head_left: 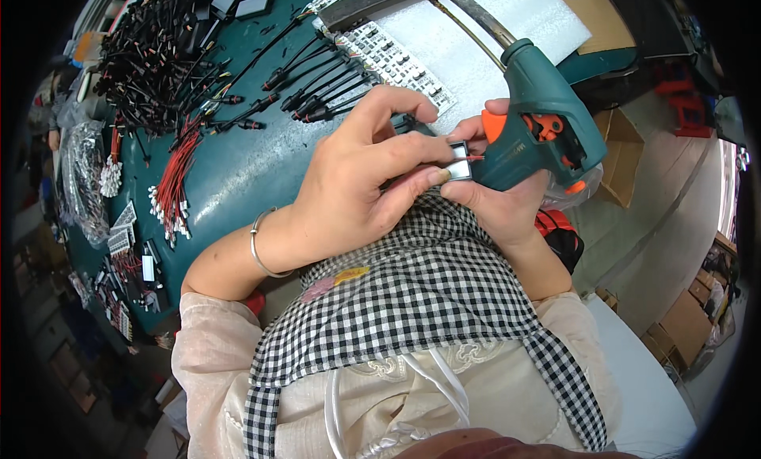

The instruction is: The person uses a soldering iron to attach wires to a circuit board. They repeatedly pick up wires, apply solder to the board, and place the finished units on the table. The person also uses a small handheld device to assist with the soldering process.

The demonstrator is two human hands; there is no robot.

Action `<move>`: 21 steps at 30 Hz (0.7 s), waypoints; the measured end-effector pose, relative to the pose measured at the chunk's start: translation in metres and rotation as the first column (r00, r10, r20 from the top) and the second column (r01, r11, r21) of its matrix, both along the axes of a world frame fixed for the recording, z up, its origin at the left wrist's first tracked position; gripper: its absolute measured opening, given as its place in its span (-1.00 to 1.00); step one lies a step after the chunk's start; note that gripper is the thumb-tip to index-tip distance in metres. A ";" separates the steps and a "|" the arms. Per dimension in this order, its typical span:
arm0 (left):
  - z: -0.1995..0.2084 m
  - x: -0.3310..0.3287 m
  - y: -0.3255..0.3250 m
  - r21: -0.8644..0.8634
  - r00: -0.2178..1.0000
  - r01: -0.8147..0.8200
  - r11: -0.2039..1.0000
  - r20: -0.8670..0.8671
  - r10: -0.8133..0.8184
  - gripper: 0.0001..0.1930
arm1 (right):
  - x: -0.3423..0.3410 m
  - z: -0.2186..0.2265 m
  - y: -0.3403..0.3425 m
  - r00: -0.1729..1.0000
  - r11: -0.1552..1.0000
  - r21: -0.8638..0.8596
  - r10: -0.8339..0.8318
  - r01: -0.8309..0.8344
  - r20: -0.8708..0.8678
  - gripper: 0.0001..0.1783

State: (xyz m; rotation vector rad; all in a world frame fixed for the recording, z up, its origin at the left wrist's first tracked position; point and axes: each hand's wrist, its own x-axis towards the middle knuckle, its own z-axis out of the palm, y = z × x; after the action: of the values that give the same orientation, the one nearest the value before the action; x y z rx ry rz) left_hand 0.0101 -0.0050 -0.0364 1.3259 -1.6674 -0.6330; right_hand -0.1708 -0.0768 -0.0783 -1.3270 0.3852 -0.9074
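Left hand (361,181) pinches a small white-faced square part (458,161) between thumb and forefinger, holding it just above the checked apron (412,292) at the bench (254,166) edge. Right hand (495,193) is wrapped around the grip of a green glue gun (539,126), forefinger by the orange trigger, the nozzle end touching the part's right side, where thin red wires (474,156) come out.

Doing this well looks like a matter of steadiness: keep the part pinched by its edges, fingertips away from the nozzle, and squeeze gently so the glue lands only where the wires enter.

Beyond the hands, black leads (317,94) lie in a row on the bench, beside a strip of small parts (392,59) and a white foam sheet (491,31). Further left sit a red wire bundle (174,177) and a heap of black cables (154,63).
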 end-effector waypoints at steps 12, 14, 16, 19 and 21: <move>0.010 0.003 -0.003 -0.129 0.970 0.047 0.990 0.243 -0.014 -0.88 | 0.002 -0.007 0.008 0.997 0.999 0.004 0.040 -0.040 -0.066 -0.08; 0.009 0.010 -0.006 -0.145 0.992 0.129 0.981 0.005 -0.129 -0.89 | 0.004 -0.006 0.013 0.992 0.999 0.020 0.034 -0.032 -0.123 -0.14; 0.013 -0.001 0.005 0.107 0.812 0.131 0.986 -0.582 -0.045 -0.88 | 0.008 -0.006 0.019 0.982 0.998 0.049 0.044 -0.036 -0.185 -0.23; 0.035 0.006 0.008 0.404 0.607 0.234 0.884 -0.771 0.192 -0.88 | 0.005 -0.005 0.019 0.930 0.965 -0.255 -0.041 -0.058 -0.365 -0.37; 0.030 0.011 0.004 0.462 0.679 0.183 0.868 -0.698 0.229 -0.88 | 0.003 -0.001 0.012 0.944 0.968 -0.244 -0.027 -0.057 -0.329 -0.35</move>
State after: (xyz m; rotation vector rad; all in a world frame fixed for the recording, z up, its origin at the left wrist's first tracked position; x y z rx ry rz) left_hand 0.0206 -0.0014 -0.0060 1.1737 -0.8159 -1.4491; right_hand -0.1683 -0.0643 -0.0795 -1.7229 0.5301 -0.7359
